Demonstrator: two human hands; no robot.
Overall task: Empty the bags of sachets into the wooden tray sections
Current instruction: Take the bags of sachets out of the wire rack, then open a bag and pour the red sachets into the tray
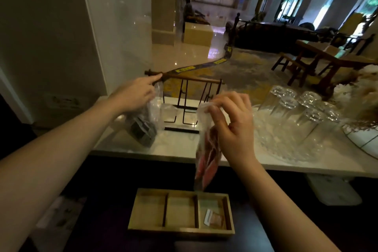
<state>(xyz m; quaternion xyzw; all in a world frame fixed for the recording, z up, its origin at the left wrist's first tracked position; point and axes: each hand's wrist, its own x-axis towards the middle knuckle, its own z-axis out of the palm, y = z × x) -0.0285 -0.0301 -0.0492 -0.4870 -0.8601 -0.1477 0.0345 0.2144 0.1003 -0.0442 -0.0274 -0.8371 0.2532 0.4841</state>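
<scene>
Wooden tray (181, 231): lies lowest in view on a dark counter, pale wood, 3 sections split by 2 dark dividers.
Tray contents: left and middle sections look bare; the right section holds a white sachet (208, 216) and an orange-brown sachet (216, 219), touching each other.
Right hand (233, 127): raised above the tray, thumb and fingers pinched together on the top edge of a clear bag.
Bag of red sachets (206, 157): thin clear plastic, hanging straight down, red and pink sachets collected in its lower half; its bottom tip is just above the back rim of the tray, over the right section.
Left hand (136, 95): further back, fingers closed on the top of a second clear bag, index finger stretched out.
Bag of dark sachets (143, 129): grey-black sachets inside, its bottom resting on the white counter (180, 145).
Metal rack (189, 106): dark wire with a wooden top bar, standing between the 2 bags.
Glasses (302, 112): clear, turned upside down, grouped at the right on the white counter.
Background: blurred lobby with wooden chairs.
</scene>
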